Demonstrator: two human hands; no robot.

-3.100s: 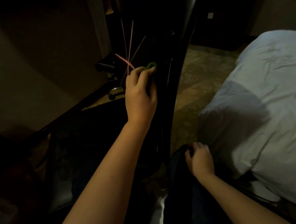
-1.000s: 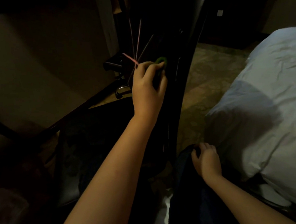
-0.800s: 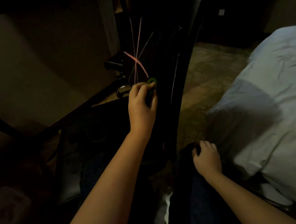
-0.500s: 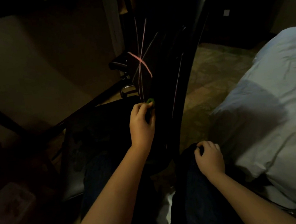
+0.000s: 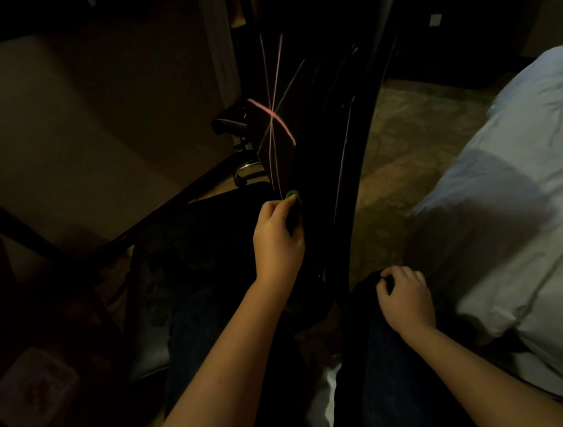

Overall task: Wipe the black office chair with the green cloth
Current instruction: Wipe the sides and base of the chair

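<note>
Wiping of the glossy black office chair (image 5: 357, 85): a bunched green cloth (image 5: 291, 194) is pinched by the left hand (image 5: 277, 237) against the lower backrest (image 5: 321, 216) for pressure; the right hand (image 5: 406, 299) is rested on a dark-trousered knee (image 5: 367, 296), fingers curled (grip undeterminable).

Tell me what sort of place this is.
Most likely a bedroom, perhaps a hotel room, dimly lit: a bed with pale, rumpled bedding stands on the right, a black office chair beside it, and a patterned floor shows between them.
</note>
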